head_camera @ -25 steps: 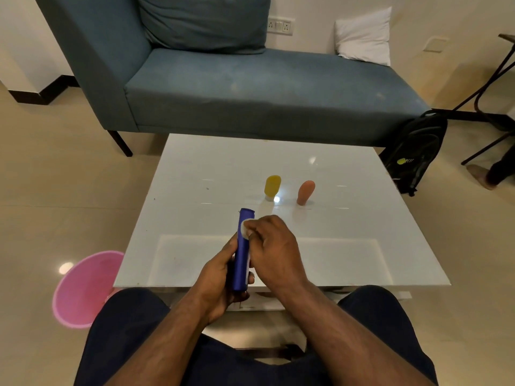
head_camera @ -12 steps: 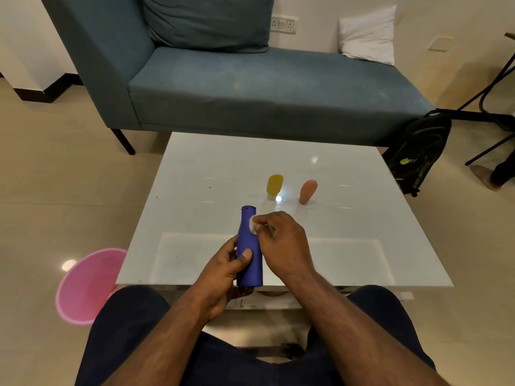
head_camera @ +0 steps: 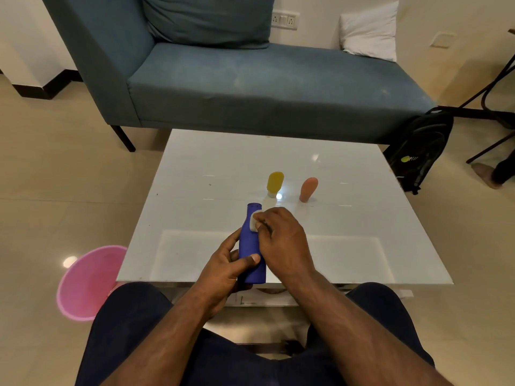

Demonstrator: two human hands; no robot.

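My left hand (head_camera: pixel 227 270) grips the lower part of a dark blue bottle (head_camera: pixel 250 246), held above the near edge of the white table (head_camera: pixel 223 168) with its neck pointing away from me. My right hand (head_camera: pixel 281 240) pinches a small white pad (head_camera: pixel 255 222) and presses it against the bottle's upper side. A yellow bottle (head_camera: pixel 275 183) and an orange-pink bottle (head_camera: pixel 308 188) stand upside down on their caps at the table's middle.
A pink bucket (head_camera: pixel 89 282) sits on the floor to the left of the table. A blue sofa (head_camera: pixel 250 79) stands behind it, and a black backpack (head_camera: pixel 420 149) leans at the right. A person's foot (head_camera: pixel 486 174) shows at the far right.
The blue bottle has turned in my left hand, from edge-on to showing its broad side. My right hand with the white pad has stayed on its upper part.
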